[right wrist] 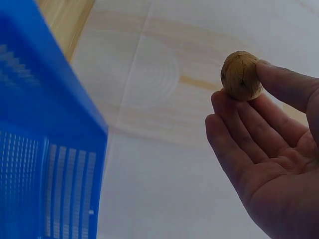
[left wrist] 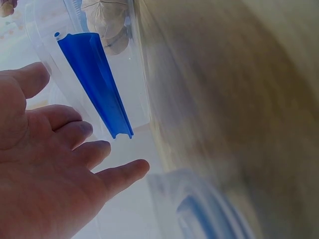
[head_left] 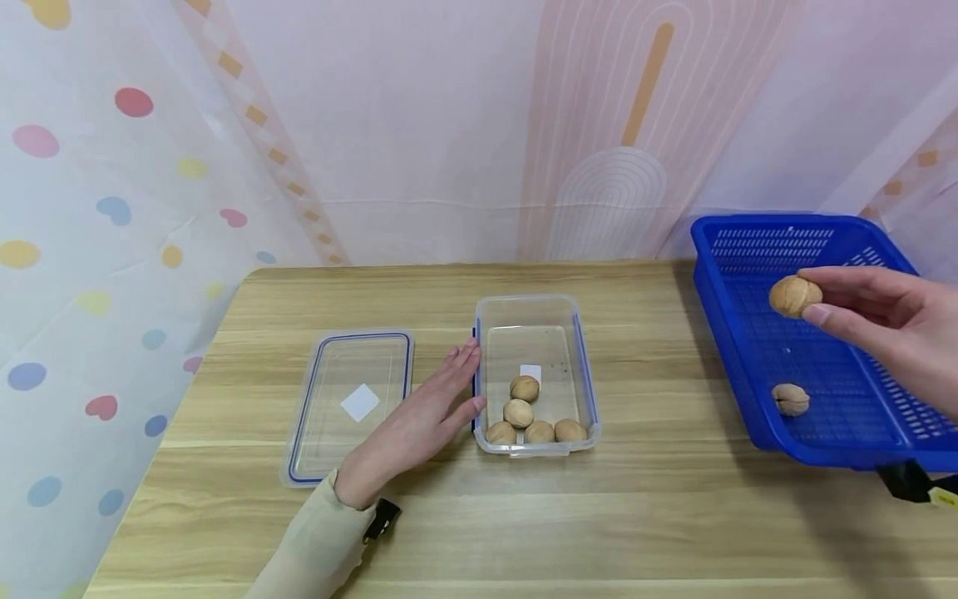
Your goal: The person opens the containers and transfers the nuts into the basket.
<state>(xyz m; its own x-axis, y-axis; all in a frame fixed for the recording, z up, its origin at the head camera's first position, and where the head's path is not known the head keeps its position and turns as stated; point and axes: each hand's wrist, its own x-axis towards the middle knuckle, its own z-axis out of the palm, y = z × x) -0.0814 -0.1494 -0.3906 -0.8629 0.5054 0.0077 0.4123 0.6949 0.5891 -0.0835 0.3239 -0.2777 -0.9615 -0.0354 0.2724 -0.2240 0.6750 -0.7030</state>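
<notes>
Between thumb and fingertips my right hand (head_left: 898, 324) pinches a walnut (head_left: 795, 297), held up over the blue plastic basket (head_left: 737, 366). In the right wrist view the same walnut (right wrist: 241, 75) shows a cracked, tan shell. Another walnut (head_left: 790, 399) lies inside the basket near its left wall. My left hand (head_left: 419, 420) has its fingers extended against the left side of a clear plastic container (head_left: 587, 374). Several walnuts (head_left: 519, 413) sit in the container's near half. A blue side latch (left wrist: 94, 82) hangs by my left fingers in the left wrist view.
A clear lid (head_left: 314, 408) with a blue seal and a white square label lies left of the container, under the left forearm's line. Behind the wooden table (head_left: 644, 516) hangs a patterned cloth (head_left: 419, 125). The basket stands at the table's right.
</notes>
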